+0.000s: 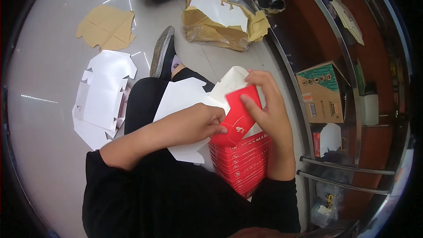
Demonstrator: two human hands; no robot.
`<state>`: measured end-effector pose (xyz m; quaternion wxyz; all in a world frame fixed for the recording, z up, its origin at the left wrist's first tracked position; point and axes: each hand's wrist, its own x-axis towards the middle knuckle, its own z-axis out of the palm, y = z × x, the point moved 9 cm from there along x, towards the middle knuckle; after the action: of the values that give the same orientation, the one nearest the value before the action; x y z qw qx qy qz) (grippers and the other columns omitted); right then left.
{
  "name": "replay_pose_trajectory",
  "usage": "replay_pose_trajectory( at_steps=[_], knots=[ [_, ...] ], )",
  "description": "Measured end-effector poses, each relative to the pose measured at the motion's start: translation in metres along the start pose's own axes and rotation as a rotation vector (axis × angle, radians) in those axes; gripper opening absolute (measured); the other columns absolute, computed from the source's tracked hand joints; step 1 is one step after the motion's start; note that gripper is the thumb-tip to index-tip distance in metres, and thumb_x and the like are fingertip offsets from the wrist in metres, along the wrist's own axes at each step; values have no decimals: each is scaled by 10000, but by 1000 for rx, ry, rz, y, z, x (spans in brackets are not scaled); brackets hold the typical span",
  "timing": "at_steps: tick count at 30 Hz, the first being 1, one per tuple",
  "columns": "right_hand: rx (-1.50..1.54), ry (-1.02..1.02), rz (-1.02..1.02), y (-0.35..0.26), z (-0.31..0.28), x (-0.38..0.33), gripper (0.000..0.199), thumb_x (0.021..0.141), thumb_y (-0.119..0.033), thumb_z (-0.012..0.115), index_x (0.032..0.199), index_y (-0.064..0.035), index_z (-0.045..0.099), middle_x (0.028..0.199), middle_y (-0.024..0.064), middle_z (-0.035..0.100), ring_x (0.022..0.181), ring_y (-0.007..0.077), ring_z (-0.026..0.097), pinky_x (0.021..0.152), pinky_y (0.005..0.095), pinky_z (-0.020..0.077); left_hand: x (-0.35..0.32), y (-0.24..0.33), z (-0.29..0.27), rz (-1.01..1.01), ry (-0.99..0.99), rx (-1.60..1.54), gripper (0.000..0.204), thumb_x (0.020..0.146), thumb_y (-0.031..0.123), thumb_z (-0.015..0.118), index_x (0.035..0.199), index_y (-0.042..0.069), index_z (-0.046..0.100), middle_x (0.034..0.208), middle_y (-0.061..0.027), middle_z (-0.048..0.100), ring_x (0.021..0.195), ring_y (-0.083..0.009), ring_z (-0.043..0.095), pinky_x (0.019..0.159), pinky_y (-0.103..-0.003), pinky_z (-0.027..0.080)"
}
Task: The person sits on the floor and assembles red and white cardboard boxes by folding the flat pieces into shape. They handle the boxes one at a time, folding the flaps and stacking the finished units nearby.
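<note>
A flat card box blank (pixel 238 117), red outside and white inside, lies across my lap, partly folded. My left hand (pixel 194 123) pinches its lower red flap. My right hand (pixel 269 110) grips the upper red panel, fingers curled over its top edge. Beneath the blank sits a stack of several red folded boxes (pixel 242 163) against my right forearm. A white blank (pixel 185 101) rests on my black trouser leg under my left hand.
A pile of white flat blanks (pixel 103 101) lies on the grey floor at left, with brown card sheets (pixel 105 28) behind. A brown paper bundle with white blanks (pixel 220 22) sits ahead. An open carton (pixel 321 92) and metal rails (pixel 343 174) stand on the right. My shoe (pixel 163 53) points forward.
</note>
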<state>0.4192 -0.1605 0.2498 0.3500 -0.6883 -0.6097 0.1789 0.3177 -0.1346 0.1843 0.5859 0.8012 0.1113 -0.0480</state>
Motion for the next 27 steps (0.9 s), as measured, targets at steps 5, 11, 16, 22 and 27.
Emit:
replay_pose_trajectory(
  at_steps=[5, 11, 16, 22, 27],
  knots=[
    [-263, -201, -147, -16, 10, -2, 197, 748, -144, 581, 933, -90, 541, 1045, 92, 496, 1061, 297, 460, 992, 499, 229, 3, 2, -1, 36, 0, -20, 276, 813, 242, 596, 818, -24, 520, 692, -142, 604, 631, -229, 587, 603, -306, 431],
    [-146, -203, -178, -20, 8, -3, 144, 750, -142, 564, 883, -86, 562, 1008, 78, 502, 1032, 293, 469, 984, 498, 236, 7, -5, 3, -34, -28, -252, 251, 794, 198, 624, 873, -27, 549, 736, -130, 628, 679, -183, 613, 630, -285, 449],
    [-122, -235, -173, -18, 14, -5, 132, 742, -138, 567, 855, -71, 564, 970, 85, 503, 1020, 291, 466, 963, 460, 277, 7, 5, -2, -24, -36, -111, 211, 786, 157, 623, 889, -14, 555, 727, -126, 630, 663, -173, 610, 619, -281, 447],
    [-109, -215, -268, -30, 2, -10, 274, 761, -159, 562, 1024, -84, 555, 1081, 106, 482, 1069, 284, 446, 952, 424, 303, 5, 24, -16, 20, -34, 115, 197, 778, 114, 600, 932, 1, 555, 737, -183, 604, 654, -294, 589, 612, -331, 446],
    [-139, 70, -224, -16, -73, -13, 344, 818, -196, 528, 1144, -87, 506, 1186, 121, 448, 1097, 245, 439, 931, 379, 334, 11, 22, -22, 144, 104, 122, 266, 767, 51, 598, 1030, 33, 563, 884, -189, 611, 809, -269, 615, 695, -308, 463]
  ],
)
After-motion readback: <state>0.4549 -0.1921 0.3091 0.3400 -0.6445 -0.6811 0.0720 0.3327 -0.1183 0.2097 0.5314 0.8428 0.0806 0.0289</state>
